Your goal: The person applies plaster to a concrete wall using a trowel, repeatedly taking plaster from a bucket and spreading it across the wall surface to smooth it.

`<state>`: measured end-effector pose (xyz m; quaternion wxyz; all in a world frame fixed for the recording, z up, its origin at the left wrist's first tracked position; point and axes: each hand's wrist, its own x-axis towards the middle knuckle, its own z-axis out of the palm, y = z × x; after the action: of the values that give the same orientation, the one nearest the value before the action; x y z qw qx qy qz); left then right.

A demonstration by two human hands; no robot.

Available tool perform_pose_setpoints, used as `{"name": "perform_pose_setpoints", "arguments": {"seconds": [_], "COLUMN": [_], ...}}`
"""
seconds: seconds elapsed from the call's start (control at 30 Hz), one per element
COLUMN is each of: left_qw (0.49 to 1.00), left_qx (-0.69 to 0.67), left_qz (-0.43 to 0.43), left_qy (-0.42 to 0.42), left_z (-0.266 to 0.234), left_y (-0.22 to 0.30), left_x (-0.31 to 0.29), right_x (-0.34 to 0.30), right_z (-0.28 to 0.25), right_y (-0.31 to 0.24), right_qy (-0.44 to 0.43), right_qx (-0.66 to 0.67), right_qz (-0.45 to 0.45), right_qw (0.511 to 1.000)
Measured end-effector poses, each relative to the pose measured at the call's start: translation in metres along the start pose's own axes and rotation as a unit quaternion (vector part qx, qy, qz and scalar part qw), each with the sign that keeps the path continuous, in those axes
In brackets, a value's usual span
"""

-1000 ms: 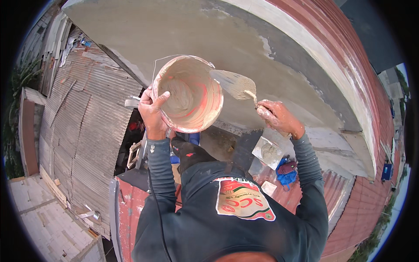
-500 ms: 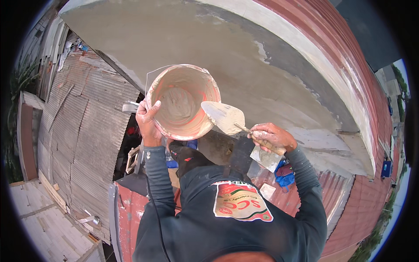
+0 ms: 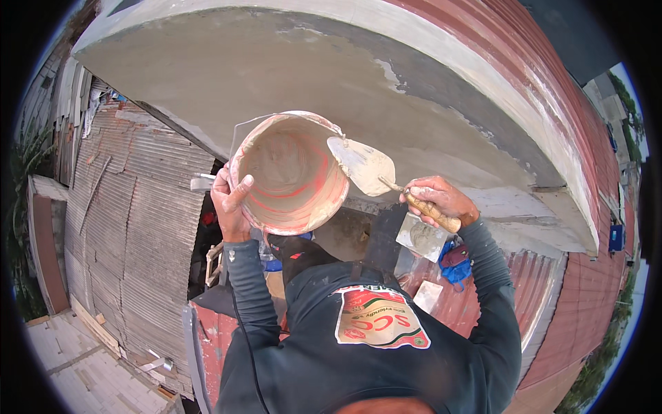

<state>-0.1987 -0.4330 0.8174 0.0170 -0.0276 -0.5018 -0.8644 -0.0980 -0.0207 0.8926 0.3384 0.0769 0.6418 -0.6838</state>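
My left hand (image 3: 232, 203) grips the lower left side of a bucket (image 3: 329, 190), thumb over its rim. The bucket is tilted with its mouth toward me, its inside smeared with pale mortar (image 3: 279, 162) over red streaks. A thin wire handle arcs over its top. In my right hand (image 3: 448, 199) is the wooden handle of a trowel (image 3: 367, 167). Wet mortar coats part of the trowel's blade, whose tip is at the bucket's right rim; whether they touch I cannot tell.
Overhead, a grey plastered slab (image 3: 289, 65) spans the view. Below my right hand lie a pale square board (image 3: 422, 238) with mortar and a blue bag (image 3: 455, 269). Corrugated roofing sheets (image 3: 152, 221) slope at left; red metal roofing (image 3: 503, 290) lies at right.
The trowel blade has moved up and right along the bucket's rim, with my right hand shifting right and slightly up. The bucket has turned a little and sits slightly lower in view.
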Motion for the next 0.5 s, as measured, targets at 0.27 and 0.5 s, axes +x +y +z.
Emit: {"name": "perform_pose_setpoints", "arguments": {"seconds": [0.27,0.5], "left_qw": [0.993,0.984], "left_qx": [-0.113,-0.157], "left_qz": [-0.037,-0.056], "left_qy": [-0.009,-0.057], "left_z": [-0.028,-0.024], "left_y": [-0.022,-0.020], "left_x": [0.003,0.005], "right_x": [-0.034,-0.043], "right_z": [0.006,-0.006], "right_y": [0.020,-0.003], "right_qy": [-0.085,-0.056], "right_qx": [0.024,0.023], "right_qz": [0.032,0.022], "right_qw": [0.996,0.998]}}
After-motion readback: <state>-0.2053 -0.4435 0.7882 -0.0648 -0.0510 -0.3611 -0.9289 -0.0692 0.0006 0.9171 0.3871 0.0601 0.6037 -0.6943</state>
